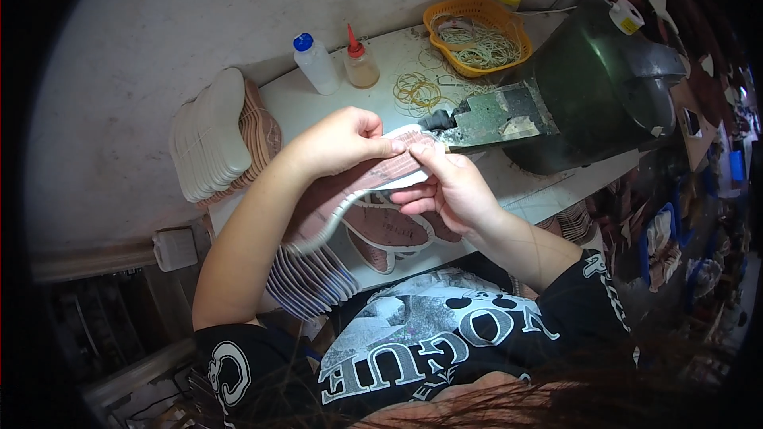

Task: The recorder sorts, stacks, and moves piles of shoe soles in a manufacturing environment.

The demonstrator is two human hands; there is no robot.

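Observation:
A pinkish-brown insole (338, 191) with a white edge is held in both my hands, its front end against the tip of a green machine's arm (505, 115). My left hand (342, 141) grips it from the far side, thumb pressed on its top near the tip. Close by, my right hand (457, 191) pinches the near edge, thumb on top and fingers curled below. The insole's heel end hangs toward my left forearm, its white edge curving. Beneath my hands lie more insoles (391, 229) of the same colour, partly covered.
Left on the white table (298, 95) stands a stack of insoles (211, 139); another fanned stack (310, 282) is near my body. Behind are a blue-capped bottle (316, 67), a red-tipped bottle (362, 67), loose bands (416, 94) and an orange basket (477, 67). The machine's body (588, 87) stands right.

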